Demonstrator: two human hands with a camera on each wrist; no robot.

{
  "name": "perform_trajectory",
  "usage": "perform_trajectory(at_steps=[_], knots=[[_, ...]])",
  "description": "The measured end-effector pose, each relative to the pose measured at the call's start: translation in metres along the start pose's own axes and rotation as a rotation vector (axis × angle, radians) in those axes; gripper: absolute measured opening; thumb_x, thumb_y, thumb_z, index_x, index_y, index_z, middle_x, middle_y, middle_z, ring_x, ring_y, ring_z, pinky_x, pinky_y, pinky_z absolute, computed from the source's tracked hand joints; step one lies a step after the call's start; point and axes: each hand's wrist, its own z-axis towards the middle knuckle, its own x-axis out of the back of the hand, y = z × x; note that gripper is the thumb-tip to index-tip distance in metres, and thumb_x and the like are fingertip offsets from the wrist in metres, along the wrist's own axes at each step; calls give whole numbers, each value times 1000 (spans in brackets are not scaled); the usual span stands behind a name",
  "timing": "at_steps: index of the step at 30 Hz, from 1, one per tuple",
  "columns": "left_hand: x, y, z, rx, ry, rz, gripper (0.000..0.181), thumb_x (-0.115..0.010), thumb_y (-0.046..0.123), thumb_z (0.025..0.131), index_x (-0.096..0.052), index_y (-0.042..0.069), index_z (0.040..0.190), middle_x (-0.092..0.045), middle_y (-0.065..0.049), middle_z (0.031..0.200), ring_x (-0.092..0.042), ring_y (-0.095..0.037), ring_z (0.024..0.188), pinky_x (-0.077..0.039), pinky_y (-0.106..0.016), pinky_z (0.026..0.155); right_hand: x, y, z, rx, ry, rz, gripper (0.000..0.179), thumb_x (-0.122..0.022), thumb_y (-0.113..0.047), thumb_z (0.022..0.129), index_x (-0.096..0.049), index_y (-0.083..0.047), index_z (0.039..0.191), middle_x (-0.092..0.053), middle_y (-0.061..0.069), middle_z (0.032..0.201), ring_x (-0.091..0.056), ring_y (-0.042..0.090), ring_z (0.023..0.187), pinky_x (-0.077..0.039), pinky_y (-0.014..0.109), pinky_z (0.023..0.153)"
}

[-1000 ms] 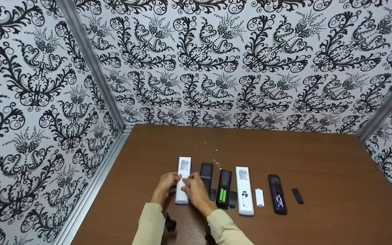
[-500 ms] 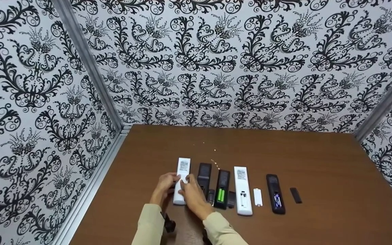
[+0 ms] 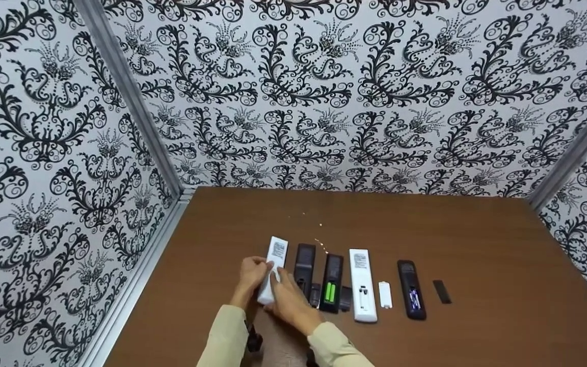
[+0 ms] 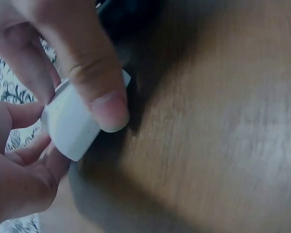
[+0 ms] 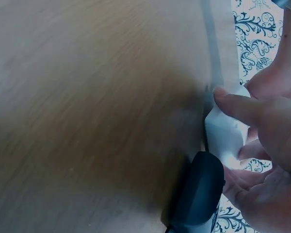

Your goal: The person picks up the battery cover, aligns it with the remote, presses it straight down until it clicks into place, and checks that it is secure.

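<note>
Both hands hold a white remote control [image 3: 277, 251] at the left of the row, back side up and slanted, its far end leaning right. My left hand [image 3: 251, 272] grips its left edge, thumb and fingers near the middle. My right hand [image 3: 288, 302] holds its right side and near end and hides much of the lower half. In the left wrist view, the right thumb lies over the white remote's near end [image 4: 75, 128]. The right wrist view shows the right hand [image 5: 276, 141] curled round the same remote [image 5: 225, 133], close beside a black one [image 5: 199, 189].
Rightward lie a dark remote [image 3: 305, 257], a black remote with green batteries [image 3: 330, 292], a white remote [image 3: 359, 272] with its compartment uncovered, and a black remote [image 3: 408, 272]. Loose covers include a white one [image 3: 385, 294] and a dark one [image 3: 442, 291]. Patterned walls border the table [image 3: 477, 244].
The white remote in the hands has turned, its far end swinging right. My right hand has shifted down toward its near end, while the left stays at the left edge.
</note>
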Motion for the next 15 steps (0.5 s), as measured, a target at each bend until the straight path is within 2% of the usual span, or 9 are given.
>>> perform_trajectory(at_steps=[5, 10, 15], knots=[[3, -3, -3, -47, 57, 167, 23, -74, 18, 84, -76, -3, 91, -76, -19, 93, -69, -34, 90, -55, -45, 82, -2, -2, 0, -13, -25, -14, 82, -86, -24, 74, -50, 2, 143, -50, 25, 143, -54, 40, 126, -51, 45, 103], [2, -6, -4, -65, 79, 161, 21, -77, 17, 84, -78, -3, 90, -77, -19, 91, -70, -35, 90, -56, -46, 82, -4, 0, -1, -29, -30, -18, 78, -85, -25, 76, -53, -4, 143, -50, 23, 146, -52, 38, 130, -46, 48, 107], [2, -7, -6, -52, 122, 142, 20, -78, 16, 83, -78, -3, 88, -77, -19, 90, -70, -38, 91, -55, -46, 84, -4, -1, -3, -15, -9, -19, 77, -84, -28, 77, -53, -7, 144, -50, 22, 148, -53, 39, 130, -45, 57, 106]])
